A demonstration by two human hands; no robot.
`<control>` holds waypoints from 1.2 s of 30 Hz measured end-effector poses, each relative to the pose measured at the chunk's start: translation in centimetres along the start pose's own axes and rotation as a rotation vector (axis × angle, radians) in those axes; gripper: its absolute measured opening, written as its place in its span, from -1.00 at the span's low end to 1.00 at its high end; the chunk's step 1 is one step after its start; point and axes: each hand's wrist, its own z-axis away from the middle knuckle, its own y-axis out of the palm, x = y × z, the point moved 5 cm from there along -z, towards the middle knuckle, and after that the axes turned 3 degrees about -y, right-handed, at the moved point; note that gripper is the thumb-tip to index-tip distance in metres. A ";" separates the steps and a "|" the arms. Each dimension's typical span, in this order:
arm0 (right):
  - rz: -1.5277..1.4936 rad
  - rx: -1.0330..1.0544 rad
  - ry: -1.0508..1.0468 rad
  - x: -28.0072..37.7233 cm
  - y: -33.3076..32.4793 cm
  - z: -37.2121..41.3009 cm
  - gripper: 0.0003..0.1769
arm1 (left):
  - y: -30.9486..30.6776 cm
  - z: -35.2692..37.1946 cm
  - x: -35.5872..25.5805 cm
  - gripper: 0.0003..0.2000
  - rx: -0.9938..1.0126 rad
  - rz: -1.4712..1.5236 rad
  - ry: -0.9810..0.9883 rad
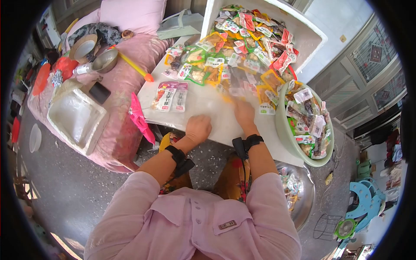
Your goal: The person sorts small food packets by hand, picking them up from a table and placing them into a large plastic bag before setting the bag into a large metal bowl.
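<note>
Pale tabletop (266,134), packets (214,62) heaped; left hand (199,128) closed, seemingly empty; right hand's (244,113) grip unclear; careless sweeping could spill packets.

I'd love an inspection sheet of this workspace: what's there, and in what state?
Surface: pale table, partly bare near the hands.
Job's things: packets heaped from the tipped foam box; more fill the green basin.
Clutter: pink item at the table's left edge.
Grippers: none; bare hands. Left hand curled; right hand by blurred packets, grip unclear.
Cables: dark cable below right wrist strap.
Surroundings: pink-covered bed left; fan right.
</note>
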 end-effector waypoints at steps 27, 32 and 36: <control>-1.890 -0.272 0.664 2.3 -3.5 12.5 -0.90 | 0.3 -2.3 -3.3 -0.92 0.159 0.026 -0.187; -1.772 -0.321 0.777 4.3 -2.1 13.1 -0.91 | 1.4 -1.5 -4.4 -0.91 0.185 0.082 -0.248; -1.580 0.164 0.715 5.8 -1.7 13.1 -0.88 | 2.1 -0.8 -4.2 -0.92 0.251 0.104 -0.192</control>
